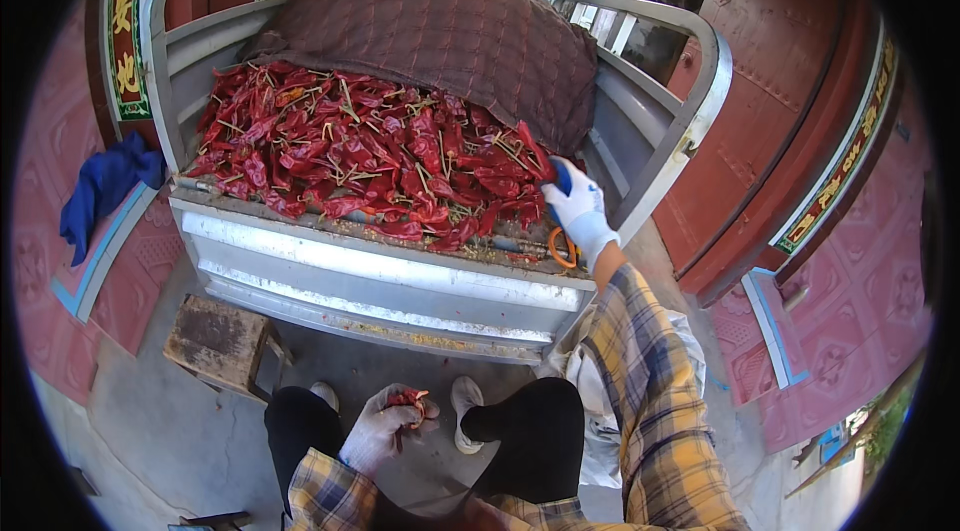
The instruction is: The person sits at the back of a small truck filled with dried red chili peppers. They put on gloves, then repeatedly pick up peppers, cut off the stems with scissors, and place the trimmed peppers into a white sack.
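My right hand (583, 205), in a white knit glove with blue on its finger side, is at the right end of the cargo bed's rear edge. It grips a red chili pepper (532, 151) that points up and left over the heap of dried red chili peppers (352, 145). An orange loop (562, 249) shows just below this hand; whether the hand touches it cannot be told. Low between my knees, my left hand (382, 422), also gloved, is closed around crumpled red chili pepper pieces (409, 402).
The heap lies in a metal truck bed (375, 246) with side rails, partly under a dark checked cloth (450, 36). A wooden stool (217, 340) stands at left, a white sack (600, 411) by my right leg. Blue fabric (109, 186) hangs at far left; red doors (757, 103) flank the bed.
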Demonstrator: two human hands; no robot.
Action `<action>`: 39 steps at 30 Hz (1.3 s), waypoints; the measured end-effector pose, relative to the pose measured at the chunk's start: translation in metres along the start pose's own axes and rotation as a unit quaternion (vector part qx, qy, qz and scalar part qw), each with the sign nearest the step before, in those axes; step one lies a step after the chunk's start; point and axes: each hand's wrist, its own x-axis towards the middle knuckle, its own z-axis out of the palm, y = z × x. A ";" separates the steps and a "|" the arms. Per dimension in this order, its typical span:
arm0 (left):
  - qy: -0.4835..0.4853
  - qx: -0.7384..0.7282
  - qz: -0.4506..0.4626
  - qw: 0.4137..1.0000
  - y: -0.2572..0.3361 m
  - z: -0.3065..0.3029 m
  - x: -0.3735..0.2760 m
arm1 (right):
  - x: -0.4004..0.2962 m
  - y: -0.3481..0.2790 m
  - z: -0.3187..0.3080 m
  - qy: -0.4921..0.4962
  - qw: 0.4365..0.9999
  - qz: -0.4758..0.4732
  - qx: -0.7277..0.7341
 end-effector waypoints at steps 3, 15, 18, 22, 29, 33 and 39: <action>0.020 -0.002 0.069 0.997 -0.001 -0.007 -0.005 | -0.010 -0.055 -0.034 -0.160 0.985 0.036 0.046; -0.024 0.323 0.195 0.926 0.000 0.004 -0.012 | -0.176 -0.127 0.037 -0.631 0.691 -0.279 0.216; 0.019 0.304 0.197 0.932 -0.002 -0.005 -0.010 | -0.196 -0.115 0.045 -0.557 0.727 -0.223 0.333; 0.028 0.167 0.170 0.971 0.002 -0.010 -0.012 | -0.200 -0.096 0.038 -0.552 0.513 0.258 0.604; -0.043 -0.020 0.150 0.988 -0.006 -0.008 -0.009 | -0.232 -0.138 0.021 -0.412 0.768 0.085 0.484; -0.046 0.026 0.152 0.987 0.000 0.000 -0.011 | -0.235 -0.149 0.031 -0.250 0.910 -0.168 0.285; -0.037 0.141 0.106 0.984 0.010 0.001 -0.022 | -0.233 -0.158 0.028 -0.231 0.925 -0.203 0.225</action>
